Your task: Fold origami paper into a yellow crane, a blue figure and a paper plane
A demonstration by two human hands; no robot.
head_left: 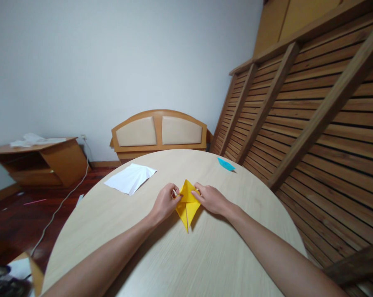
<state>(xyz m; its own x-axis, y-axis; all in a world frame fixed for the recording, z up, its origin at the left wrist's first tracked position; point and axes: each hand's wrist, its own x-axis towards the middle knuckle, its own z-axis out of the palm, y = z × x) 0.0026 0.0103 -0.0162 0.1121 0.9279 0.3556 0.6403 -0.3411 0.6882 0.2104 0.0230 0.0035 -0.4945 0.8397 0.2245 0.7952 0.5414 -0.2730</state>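
Observation:
A folded piece of yellow origami paper (191, 209) is between my two hands over the middle of the round table. It has a kite-like diamond shape, with a slit running down its lower half to a point toward me. My left hand (166, 201) pinches its left edge between thumb and forefinger. On the other side, my right hand (211, 199) grips the right edge, thumb on top and fingers partly hidden behind the paper.
Creased white paper (129, 178) lies at the table's far left. A small blue folded paper (226, 164) rests near the far right edge of the round table (186, 264). Slatted wooden panels (298, 119) lean along the right. A headboard (158, 130) stands behind.

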